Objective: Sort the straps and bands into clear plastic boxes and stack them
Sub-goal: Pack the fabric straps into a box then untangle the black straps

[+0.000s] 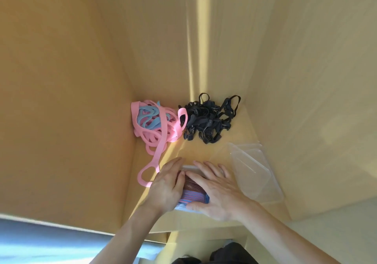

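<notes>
I look down into a deep cardboard box (61,100). On its floor lies a clear plastic box (190,168) filled with red-and-blue striped bands (193,194). My left hand (167,186) presses flat on its left side, fingers straight. My right hand (216,188) lies flat over its lid on the right. A tangle of pink and light-blue bands (155,125) sits in the far left corner, one pink loop trailing toward my left hand. A pile of black straps with buckles (208,118) lies beside it to the right.
Empty clear plastic boxes or lids (253,169) lie nested at the right wall of the cardboard box. Tall cardboard walls close in on all sides. A blue floor (40,241) shows outside at lower left.
</notes>
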`<state>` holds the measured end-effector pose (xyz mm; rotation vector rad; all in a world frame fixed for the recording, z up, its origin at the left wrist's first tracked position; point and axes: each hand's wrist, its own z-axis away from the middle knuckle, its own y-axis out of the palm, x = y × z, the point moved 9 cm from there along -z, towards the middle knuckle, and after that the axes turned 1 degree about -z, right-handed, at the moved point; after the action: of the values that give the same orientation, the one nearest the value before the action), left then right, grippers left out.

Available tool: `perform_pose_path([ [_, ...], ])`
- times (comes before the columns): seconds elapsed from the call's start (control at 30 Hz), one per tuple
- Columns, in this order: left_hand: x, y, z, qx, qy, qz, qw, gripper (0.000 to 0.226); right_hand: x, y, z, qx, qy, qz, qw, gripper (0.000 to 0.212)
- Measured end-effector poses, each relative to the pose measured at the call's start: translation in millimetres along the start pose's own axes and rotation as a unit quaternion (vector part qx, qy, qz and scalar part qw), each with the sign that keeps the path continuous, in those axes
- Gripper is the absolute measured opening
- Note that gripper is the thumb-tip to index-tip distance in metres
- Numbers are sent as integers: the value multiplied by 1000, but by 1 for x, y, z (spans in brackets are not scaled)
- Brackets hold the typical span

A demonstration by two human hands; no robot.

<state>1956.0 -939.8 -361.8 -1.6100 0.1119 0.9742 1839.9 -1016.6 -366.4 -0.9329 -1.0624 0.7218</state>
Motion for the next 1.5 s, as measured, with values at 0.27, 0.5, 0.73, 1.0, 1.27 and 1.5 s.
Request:
perform_pose_path([
  [0.27, -12, -1, 2, -1, 31, -107, 994, 63, 2, -1, 3, -23, -1, 52, 998, 91],
  [0.5, -6, 0, 1, -11, 14, -108, 994, 64, 12, 0, 6, -55, 1, 89, 994, 87],
  [0.73, 9, 0, -3, 10, -52, 118, 992, 56, 11, -6, 4, -21, -1, 56, 998, 94],
  [1.0, 29, 4, 2, -6, -147, 259, 955, 39, 18, -9, -2, -37, -9, 38, 999, 92],
  [1.27, 30, 7, 5, -32, -136, 249, 958, 48, 12, 2, -10, 9, -2, 20, 1000, 95],
  [1.5, 25, 3, 2, -51, -104, 71, 991, 42, 7, 5, -16, 26, 38, 14, 999, 129],
])
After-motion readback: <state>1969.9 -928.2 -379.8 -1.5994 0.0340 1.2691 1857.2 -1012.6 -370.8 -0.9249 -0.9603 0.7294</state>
